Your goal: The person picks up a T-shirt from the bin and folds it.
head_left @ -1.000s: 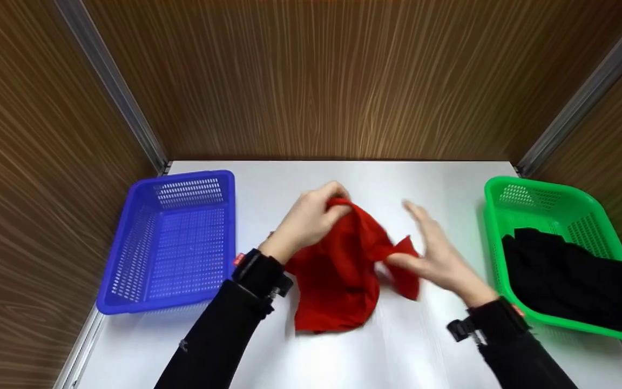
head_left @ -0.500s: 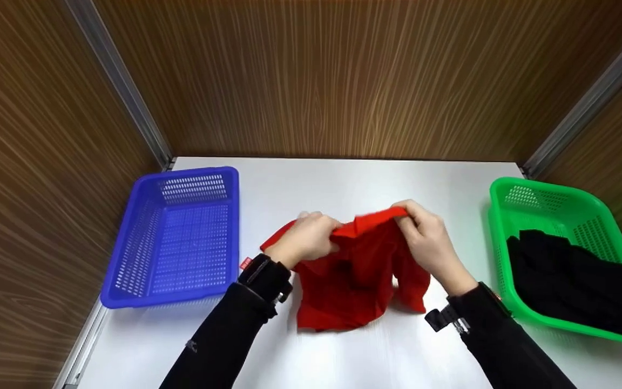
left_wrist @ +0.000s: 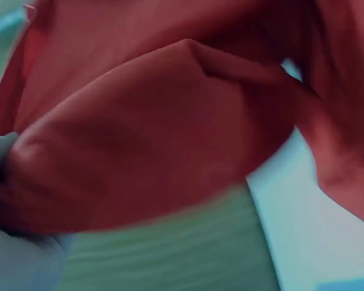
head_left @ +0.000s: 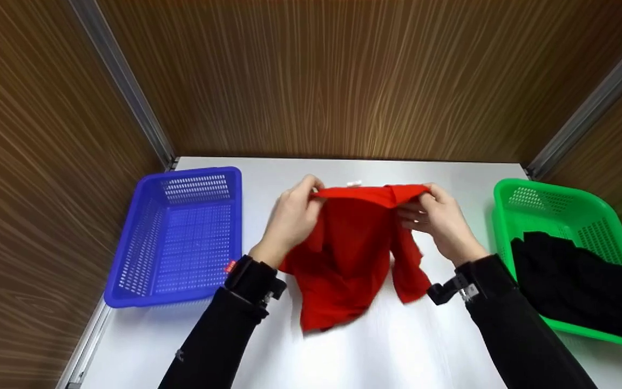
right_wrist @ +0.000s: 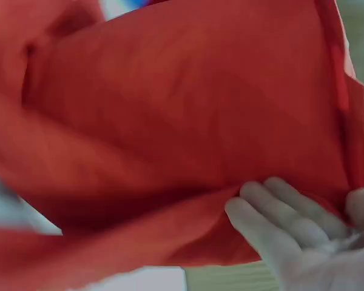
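Observation:
A red shirt [head_left: 357,243] hangs between both hands over the middle of the white table, its upper edge stretched nearly level. My left hand [head_left: 291,217] pinches the left end of that edge, and my right hand [head_left: 445,222] pinches the right end between thumb and index finger. The right hand's other fingers [right_wrist: 264,218] lie against the cloth in the right wrist view. A sleeve-like part dangles below the right hand, and a small white tag [head_left: 354,183] shows behind the upper edge. In the left wrist view, red cloth hides most of the scene.
To the left stands a blue plastic basket [head_left: 237,227] with nothing in it. A green basket [head_left: 500,216] at the right holds folded black cloth [head_left: 575,286]. Wood-grain panels [head_left: 311,81] enclose the table's back and sides.
The right hand, loose of a firm grip earlier, has taken hold of the shirt's edge. Both hands have since moved apart and lifted that edge, drawing it taut.

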